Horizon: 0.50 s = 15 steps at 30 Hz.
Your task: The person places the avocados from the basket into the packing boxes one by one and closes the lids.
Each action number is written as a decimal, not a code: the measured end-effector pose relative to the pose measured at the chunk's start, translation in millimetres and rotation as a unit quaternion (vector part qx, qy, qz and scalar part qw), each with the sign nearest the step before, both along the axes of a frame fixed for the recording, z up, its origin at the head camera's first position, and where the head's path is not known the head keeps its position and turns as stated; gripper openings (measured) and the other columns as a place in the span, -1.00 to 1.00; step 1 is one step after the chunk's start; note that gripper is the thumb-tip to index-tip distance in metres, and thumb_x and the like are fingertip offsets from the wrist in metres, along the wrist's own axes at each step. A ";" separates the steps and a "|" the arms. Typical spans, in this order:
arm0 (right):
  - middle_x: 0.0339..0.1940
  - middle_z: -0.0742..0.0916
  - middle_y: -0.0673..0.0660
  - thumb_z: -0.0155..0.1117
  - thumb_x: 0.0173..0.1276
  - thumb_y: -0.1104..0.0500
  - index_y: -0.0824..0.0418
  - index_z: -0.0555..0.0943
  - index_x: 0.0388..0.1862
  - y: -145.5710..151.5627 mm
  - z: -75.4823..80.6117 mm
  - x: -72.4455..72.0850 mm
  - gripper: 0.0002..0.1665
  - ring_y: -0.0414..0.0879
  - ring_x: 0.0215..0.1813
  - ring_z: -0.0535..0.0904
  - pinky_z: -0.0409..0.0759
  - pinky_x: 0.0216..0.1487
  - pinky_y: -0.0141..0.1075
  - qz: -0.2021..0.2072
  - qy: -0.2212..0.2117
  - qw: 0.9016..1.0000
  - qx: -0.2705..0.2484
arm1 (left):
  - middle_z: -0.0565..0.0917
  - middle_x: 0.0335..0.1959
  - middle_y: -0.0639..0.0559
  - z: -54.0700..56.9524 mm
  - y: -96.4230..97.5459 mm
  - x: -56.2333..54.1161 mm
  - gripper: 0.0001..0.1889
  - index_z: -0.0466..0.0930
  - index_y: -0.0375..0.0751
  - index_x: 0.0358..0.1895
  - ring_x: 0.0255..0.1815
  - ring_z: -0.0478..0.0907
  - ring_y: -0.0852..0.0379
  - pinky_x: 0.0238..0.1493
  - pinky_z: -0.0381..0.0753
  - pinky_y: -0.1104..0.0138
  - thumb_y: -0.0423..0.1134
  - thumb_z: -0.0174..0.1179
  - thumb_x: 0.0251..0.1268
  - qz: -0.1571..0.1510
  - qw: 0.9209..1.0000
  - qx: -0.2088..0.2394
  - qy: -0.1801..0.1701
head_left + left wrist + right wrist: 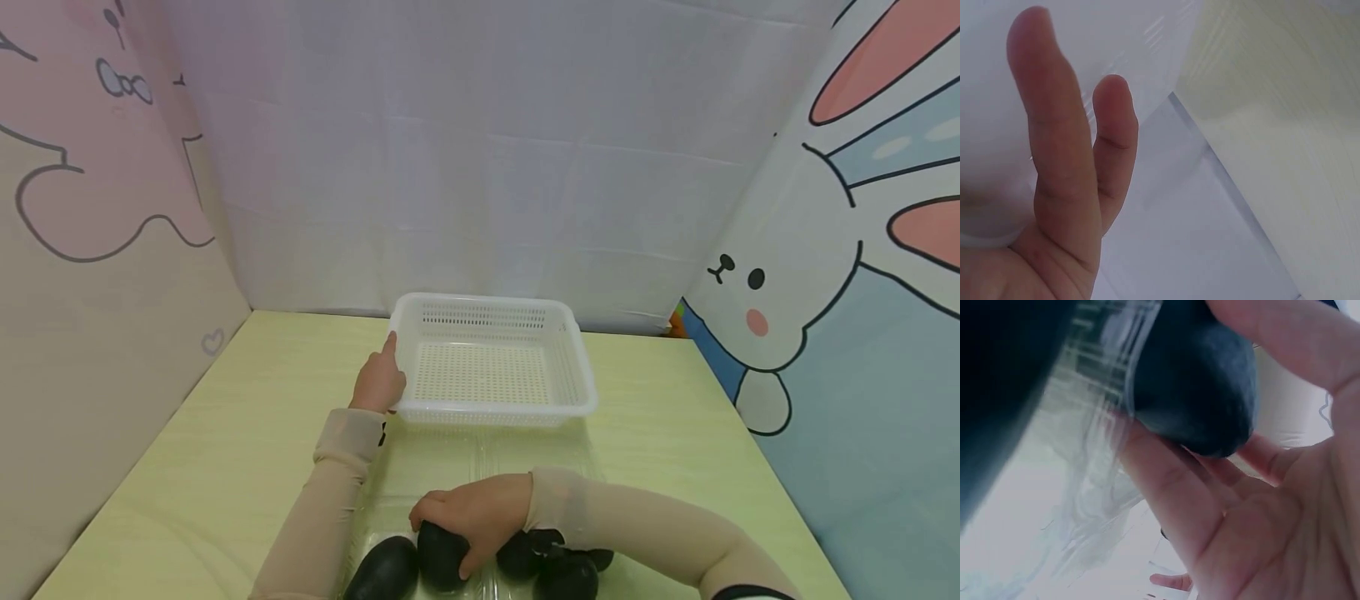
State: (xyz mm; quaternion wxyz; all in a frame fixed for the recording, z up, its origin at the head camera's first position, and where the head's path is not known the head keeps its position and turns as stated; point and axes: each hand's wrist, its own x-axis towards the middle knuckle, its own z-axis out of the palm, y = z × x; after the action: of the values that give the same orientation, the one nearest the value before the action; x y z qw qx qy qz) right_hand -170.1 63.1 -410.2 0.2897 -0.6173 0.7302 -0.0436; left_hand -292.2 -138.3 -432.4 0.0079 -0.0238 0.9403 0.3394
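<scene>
My right hand [480, 512] grips a dark, smooth oval fruit [442, 554], avocado-like, with thumb and fingers on either side. In the right wrist view, the rounded end of this fruit [1210, 394] shows between the fingers. The fruit is at a clear plastic tray [423, 467] with a divider down its middle; whether it touches the bottom I cannot tell. My left hand [380, 379] touches the left side of a white plastic basket [483, 408]. Its visible fingers [1063, 137] look straight beside the basket wall in the left wrist view.
Another dark fruit [386, 571] lies left of the gripped one, and several more [566, 575] lie to its right, partly under my right forearm. The slotted basket stands beyond the tray on a pale yellow table [285, 375]. A white curtain [480, 167] hangs behind.
</scene>
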 end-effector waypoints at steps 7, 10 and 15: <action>0.41 0.32 0.01 0.32 0.30 -0.11 0.12 0.24 0.46 -0.3 4.2 0.7 -0.16 -0.36 0.33 0.32 0.23 0.25 -0.70 0.014 0.036 0.999 0.013 | 0.46 -0.01 -0.50 2.7 0.0 -0.3 -0.24 -0.18 -0.22 0.57 -0.60 0.53 -0.04 -0.79 0.55 0.34 -0.47 -0.08 0.34 0.000 1.000 0.010 -0.008; 0.43 0.33 0.00 0.28 0.34 -0.10 0.11 0.21 0.49 -0.8 7.0 1.7 -0.16 -0.34 0.38 0.28 0.23 0.29 -0.66 0.012 0.039 0.999 0.024 | 0.44 0.01 -0.50 2.1 0.1 -0.9 -0.24 -0.19 -0.21 0.57 -0.60 0.53 -0.04 -0.79 0.56 0.34 -0.46 -0.07 0.35 0.000 1.000 0.014 -0.012; 0.49 0.28 0.03 0.24 0.37 -0.10 0.10 0.20 0.49 0.1 6.7 4.5 -0.19 -0.30 0.45 0.19 0.19 0.34 -0.62 0.009 0.045 0.999 0.025 | 0.43 0.02 -0.51 0.1 -0.2 -1.3 -0.24 -0.19 -0.21 0.57 -0.62 0.52 -0.02 -0.79 0.56 0.34 -0.46 -0.08 0.36 -0.002 1.000 0.011 -0.013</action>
State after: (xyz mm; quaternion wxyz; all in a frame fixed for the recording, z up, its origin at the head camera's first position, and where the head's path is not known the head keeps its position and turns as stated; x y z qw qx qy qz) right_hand -165.6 63.2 -403.5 0.2723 -0.6177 0.7378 0.0056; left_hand -293.5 -138.5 -432.4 0.0213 -0.0265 0.9364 0.3492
